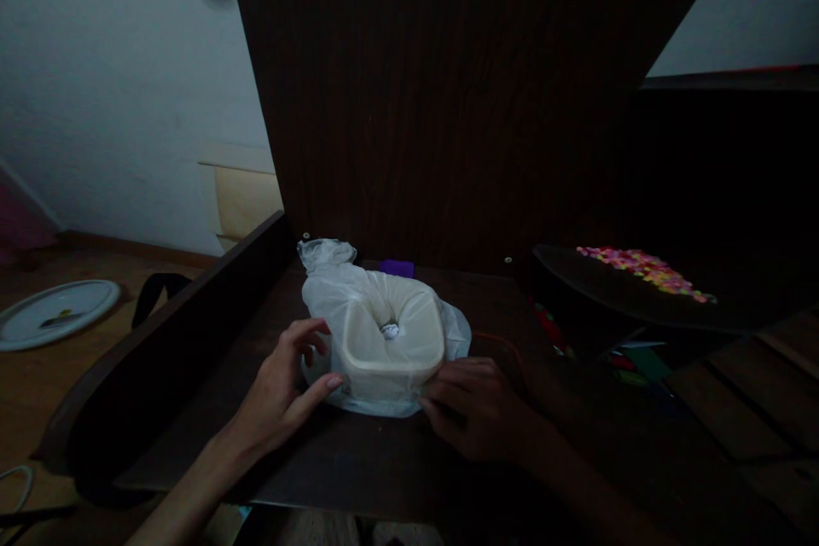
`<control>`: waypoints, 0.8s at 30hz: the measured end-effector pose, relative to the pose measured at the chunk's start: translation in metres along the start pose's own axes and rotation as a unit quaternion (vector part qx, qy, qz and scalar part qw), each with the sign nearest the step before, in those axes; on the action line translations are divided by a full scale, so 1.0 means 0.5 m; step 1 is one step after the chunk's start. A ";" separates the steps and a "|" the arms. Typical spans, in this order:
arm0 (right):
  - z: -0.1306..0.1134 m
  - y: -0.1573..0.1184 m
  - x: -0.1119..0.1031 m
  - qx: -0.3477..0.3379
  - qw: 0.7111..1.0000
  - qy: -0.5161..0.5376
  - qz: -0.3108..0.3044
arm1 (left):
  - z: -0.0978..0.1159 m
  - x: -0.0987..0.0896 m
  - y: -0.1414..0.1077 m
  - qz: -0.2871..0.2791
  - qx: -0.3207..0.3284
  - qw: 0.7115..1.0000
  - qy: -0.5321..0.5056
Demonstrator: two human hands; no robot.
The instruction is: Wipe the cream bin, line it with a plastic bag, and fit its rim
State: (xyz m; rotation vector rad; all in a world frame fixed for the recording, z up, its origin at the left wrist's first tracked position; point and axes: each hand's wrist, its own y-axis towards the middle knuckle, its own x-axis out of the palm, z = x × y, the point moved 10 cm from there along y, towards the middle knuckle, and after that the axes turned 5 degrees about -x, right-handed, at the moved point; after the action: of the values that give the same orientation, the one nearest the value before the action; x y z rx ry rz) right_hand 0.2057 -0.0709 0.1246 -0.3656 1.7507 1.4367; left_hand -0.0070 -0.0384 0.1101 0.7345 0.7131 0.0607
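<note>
A pale square container [393, 363] sits on the dark wooden surface, covered by a thin translucent white plastic bag [333, 281]. The bag dips into the container's middle, where a small whitish thing [389, 330] shows. At the back left the bag is bunched up. My left hand [285, 380] is at the container's left side, thumb and fingers apart, fingertips by the bag. On the right, my right hand [477, 401] has its fingers pressed together at the container's front right corner, pinching the bag's edge.
A purple item [397, 268] lies behind the bag. To the right, a dark shelf [607, 294] bears small colourful pieces [646, 269]. A raised dark board [172, 333] edges the surface at left. A round white lid-like object [57, 313] rests on the floor.
</note>
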 end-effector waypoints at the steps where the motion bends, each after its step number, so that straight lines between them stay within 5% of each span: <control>1: 0.011 0.003 -0.013 0.017 0.999 0.031 0.012 | -0.001 0.006 0.003 -0.010 -0.004 1.000 -0.004; 7: 0.168 0.013 -0.078 0.225 0.959 0.114 0.130 | 0.035 0.039 -0.001 -0.057 0.062 0.996 -0.033; 12: 0.284 0.038 0.017 0.362 0.879 0.307 0.048 | 0.040 0.068 -0.021 -0.110 0.070 0.991 -0.022; 17: 0.316 0.042 0.097 0.426 0.798 0.427 -0.013 | 0.021 0.069 -0.025 -0.175 0.045 0.983 -0.004; 24: 0.339 0.049 0.086 0.433 0.796 0.421 0.033 | -0.057 0.001 0.061 -0.087 -0.136 0.981 -0.107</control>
State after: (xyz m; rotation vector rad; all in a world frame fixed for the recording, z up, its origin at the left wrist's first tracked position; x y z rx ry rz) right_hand 0.2315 0.1028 0.1076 -0.4630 2.9311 0.3166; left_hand -0.0185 0.0016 0.1145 0.4070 0.5457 -0.0779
